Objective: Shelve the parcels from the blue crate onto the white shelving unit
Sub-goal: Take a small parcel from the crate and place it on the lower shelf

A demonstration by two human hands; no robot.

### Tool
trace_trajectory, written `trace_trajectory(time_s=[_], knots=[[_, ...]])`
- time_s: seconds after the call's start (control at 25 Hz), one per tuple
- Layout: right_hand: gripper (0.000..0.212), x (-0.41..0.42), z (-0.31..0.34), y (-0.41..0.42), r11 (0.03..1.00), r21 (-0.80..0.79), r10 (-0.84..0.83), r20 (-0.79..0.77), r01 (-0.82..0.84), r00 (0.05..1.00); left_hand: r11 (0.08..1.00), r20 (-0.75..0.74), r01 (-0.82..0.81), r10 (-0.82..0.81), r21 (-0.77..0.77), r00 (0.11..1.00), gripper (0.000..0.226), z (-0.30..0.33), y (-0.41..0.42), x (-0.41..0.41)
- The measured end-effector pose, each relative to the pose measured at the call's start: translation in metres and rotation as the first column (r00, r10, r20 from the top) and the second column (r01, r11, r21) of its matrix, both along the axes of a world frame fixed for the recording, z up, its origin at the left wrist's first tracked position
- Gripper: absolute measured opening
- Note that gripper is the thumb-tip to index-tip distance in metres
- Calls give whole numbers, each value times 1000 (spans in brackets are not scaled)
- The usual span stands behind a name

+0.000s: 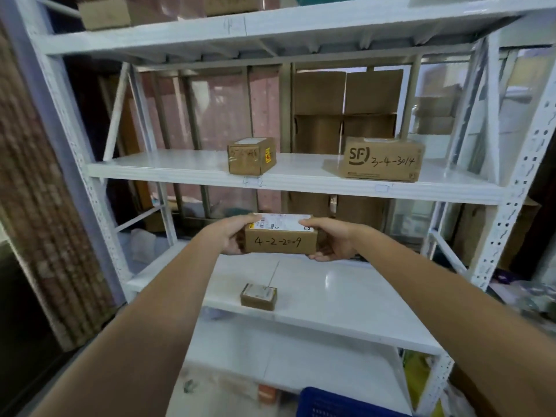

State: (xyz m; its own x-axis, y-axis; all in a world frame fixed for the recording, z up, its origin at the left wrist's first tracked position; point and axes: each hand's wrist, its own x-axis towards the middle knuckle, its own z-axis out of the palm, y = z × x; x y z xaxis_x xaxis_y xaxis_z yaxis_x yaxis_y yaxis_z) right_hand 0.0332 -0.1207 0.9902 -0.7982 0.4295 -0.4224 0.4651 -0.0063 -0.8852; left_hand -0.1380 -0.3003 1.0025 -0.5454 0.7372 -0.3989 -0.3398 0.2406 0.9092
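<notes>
Parcel [281,236] hangs in the air between both hands, its long axis running left to right, label up. Left hand [233,236] grips the left end and right hand [331,242] the right, fingers curled round. It sits in front of the shelving [301,188], below the middle board and above the lower one. Its marking looks like 4-2, though the blur leaves that unsure. Crate [340,401] lies near, bottom right.
</notes>
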Motion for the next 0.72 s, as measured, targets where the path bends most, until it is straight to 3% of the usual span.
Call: trace_trajectory(time_s=[0.16, 0.32, 0.56, 0.72], knots=[[38, -94, -26, -81, 998, -50, 46, -29, -48, 999, 995, 11, -101, 101, 10, 995, 34, -23, -94, -82], [31, -170, -56, -155, 999, 43, 18, -53, -16, 998, 988, 0, -153, 153, -31, 988, 32, -54, -166, -145], [46, -261, -99, -190, 984, 112, -125, -137, 141, 983, 967, -157, -234, 216, -105, 964, 37, -93, -187, -224], [40, -322, -133, -179, 977, 111, -165, -132, 180, 977, 951, -190, -271, 242, -146, 952, 37, -119, -175, -270]])
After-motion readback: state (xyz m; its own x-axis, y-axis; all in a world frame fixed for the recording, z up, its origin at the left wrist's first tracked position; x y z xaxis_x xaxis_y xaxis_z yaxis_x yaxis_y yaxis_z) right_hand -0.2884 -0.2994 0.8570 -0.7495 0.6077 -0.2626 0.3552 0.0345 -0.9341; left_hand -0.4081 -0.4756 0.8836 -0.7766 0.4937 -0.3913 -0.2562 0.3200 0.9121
